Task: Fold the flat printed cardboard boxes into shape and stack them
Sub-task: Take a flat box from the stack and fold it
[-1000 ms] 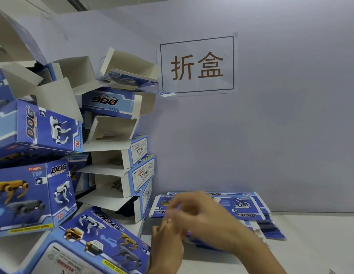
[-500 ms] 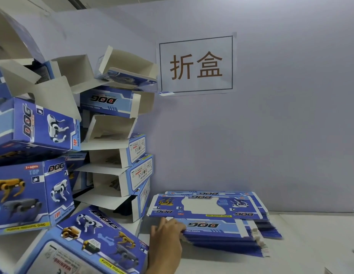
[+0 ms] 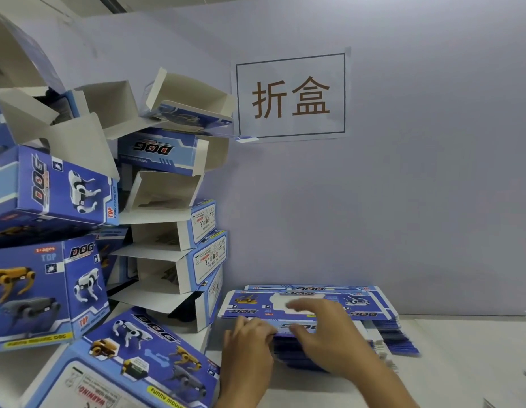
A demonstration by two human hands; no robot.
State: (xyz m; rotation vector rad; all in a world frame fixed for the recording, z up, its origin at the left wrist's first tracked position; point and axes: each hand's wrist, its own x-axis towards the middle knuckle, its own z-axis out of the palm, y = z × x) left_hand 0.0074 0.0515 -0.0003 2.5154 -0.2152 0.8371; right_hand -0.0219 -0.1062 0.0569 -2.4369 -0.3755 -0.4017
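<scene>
Both grips sit on the pile of flat blue printed cardboard boxes (image 3: 311,307) lying on the white counter (image 3: 461,363). My left hand (image 3: 250,343) curls its fingertips onto the pile's near left edge, though whether it has a sheet pinched I cannot tell. My right hand (image 3: 323,334) reaches over the pile, fingers spread and blurred, holding nothing I can see. Left of the pile, folded blue boxes (image 3: 173,231) tower unevenly. Above the pile, a white paper sign (image 3: 291,95) hangs on the wall.

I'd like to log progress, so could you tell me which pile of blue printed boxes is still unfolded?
The low pile of flat blue printed cardboard boxes under both hands; the others, at left, stand folded.
</scene>
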